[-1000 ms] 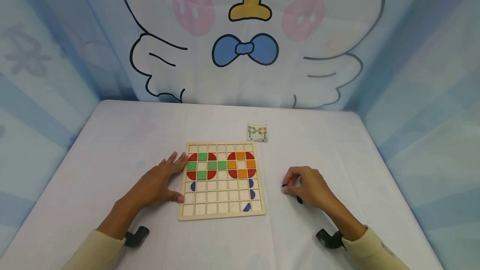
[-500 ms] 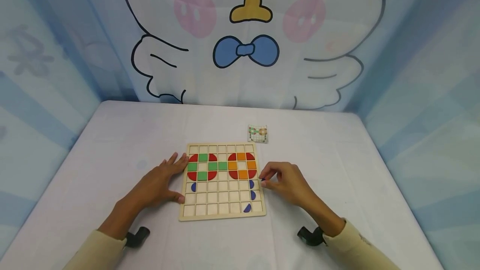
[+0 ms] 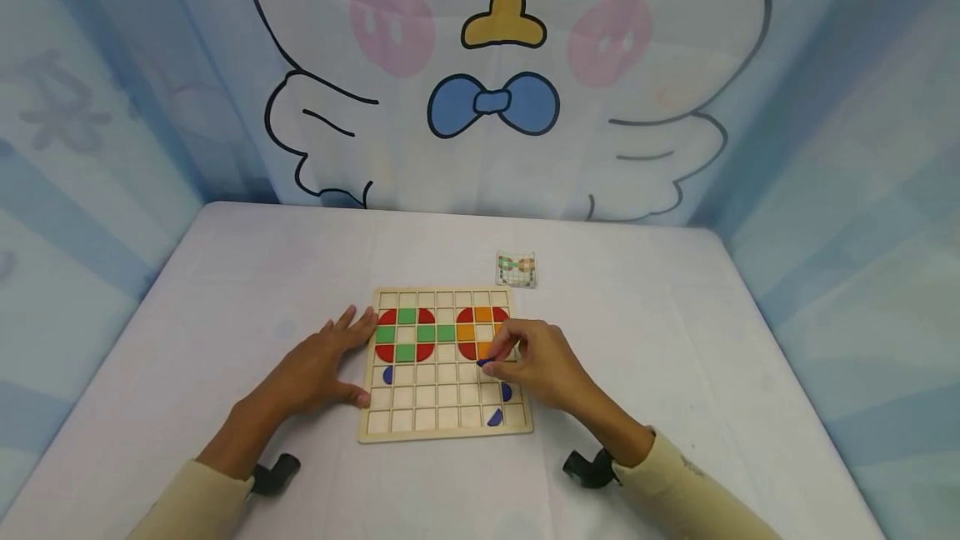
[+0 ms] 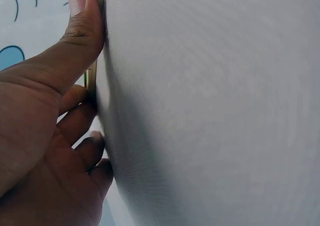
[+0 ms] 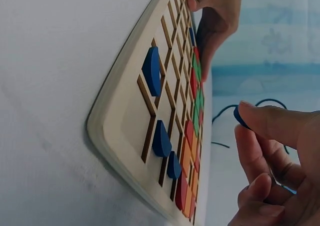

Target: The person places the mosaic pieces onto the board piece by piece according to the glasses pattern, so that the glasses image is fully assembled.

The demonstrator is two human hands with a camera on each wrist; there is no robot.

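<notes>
A wooden grid board (image 3: 424, 397) lies flat on the table. My left hand (image 3: 318, 363) rests at its left edge, fingers spread and thumb touching the rim. Over the board's right side, my right hand (image 3: 547, 363) pinches a small blue half-round tile (image 3: 485, 362) between thumb and fingers. The right wrist view shows that tile (image 5: 242, 118) held apart from the board. Blue tiles sit in cells at the left (image 3: 387, 375), right (image 3: 507, 392) and lower right (image 3: 495, 417). Another blue tile (image 5: 174, 166) is covered by my right hand in the head view.
Red quarter-round tiles with green squares (image 3: 405, 353) and orange squares (image 3: 466, 332) form two rings in the upper rows. A small pattern card (image 3: 517, 269) lies behind the board's far right corner. White cloth covers the table (image 3: 255, 273); printed curtains surround it.
My right hand has moved left from the table to above the board, carrying the blue tile. A second blue tile seen near it earlier is out of sight. My left hand stays put.
</notes>
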